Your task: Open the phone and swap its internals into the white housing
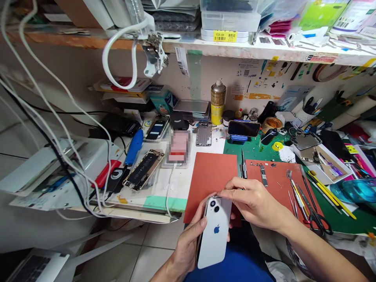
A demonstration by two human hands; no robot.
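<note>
A white phone (214, 243) with a blue logo and two camera lenses is held upright, its back facing the camera, over the front edge of the red-brown mat (216, 168). My left hand (188, 239) is wrapped round its left side, thumb on the edge, with fingertips showing at the right side. The fingers of my right hand (252, 199) are pinched together at the phone's top edge, near the cameras; whether something small is between them is hidden.
An opened phone (143, 169) lies at the left on the white table. A circuit board (263, 175), tweezers and scissors (314, 219) lie on the right mat. A spray can (217, 102) stands at the back. White cables hang at the left, below a shelf (182, 47).
</note>
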